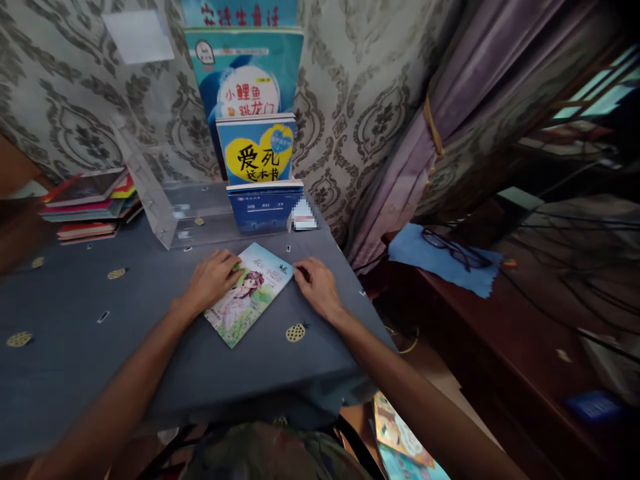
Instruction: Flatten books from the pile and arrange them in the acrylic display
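Observation:
A thin green picture book [250, 295] with a drawn girl on its cover lies flat on the grey tablecloth [100, 360], turned at an angle. My left hand [213, 280] rests on the book's left edge with curled fingers touching the cover. My right hand [317, 285] sits at the book's right corner, fingertips pinched on that corner. Just behind the book stands a clear acrylic stepped rack [165, 200] with three books upright in it: a dark blue one [263, 208] in front, a blue and yellow one [257, 153] behind, a teal one [245, 73] at the back.
A pile of flat books [87, 203] lies at the table's far left. A patterned curtain hangs behind. To the right stands a dark wooden bench with a blue cloth [440, 263] and glasses [453, 247]. More books [400, 433] lie on the floor by my right arm.

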A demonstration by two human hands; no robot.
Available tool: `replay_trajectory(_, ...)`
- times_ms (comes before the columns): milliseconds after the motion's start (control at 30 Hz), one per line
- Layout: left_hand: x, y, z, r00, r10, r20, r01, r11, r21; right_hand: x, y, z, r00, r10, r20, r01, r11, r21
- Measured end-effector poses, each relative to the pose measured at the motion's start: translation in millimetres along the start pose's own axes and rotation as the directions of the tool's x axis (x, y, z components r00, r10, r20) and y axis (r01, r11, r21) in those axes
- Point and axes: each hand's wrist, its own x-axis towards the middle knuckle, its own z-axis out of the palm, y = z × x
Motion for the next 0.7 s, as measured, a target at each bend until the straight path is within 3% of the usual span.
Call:
replay_trajectory(167, -5, 49, 16.7, 0.996, 0.088, 0.006, -0.089, 0.996, 0.024, 2, 3, -1, 0.998, 0.068, -0.017, -0.065, 0.991, 0.117)
replay_trajectory(333, -3, 87, 19.4, 0.995, 0.026, 0.096, -0.046, 0.977, 0.209, 3, 7, 0, 0.99, 0.133, -0.038, -0.118, 0.957, 0.265)
replay_trajectory(533, 3, 100, 9.6, 0.989, 0.007, 0.151, -0.052, 0.955, 0.293, 4, 7, 2, 0.99, 0.136, -0.046, -0.116, 0.943, 0.312)
replay_trajectory(700, 4, 101, 3.7, 0.991, 0.012, 0.13, -0.04, 0.975, 0.216, 5, 8, 3, 0.989, 0.135, -0.061, -0.107, 0.937, 0.332)
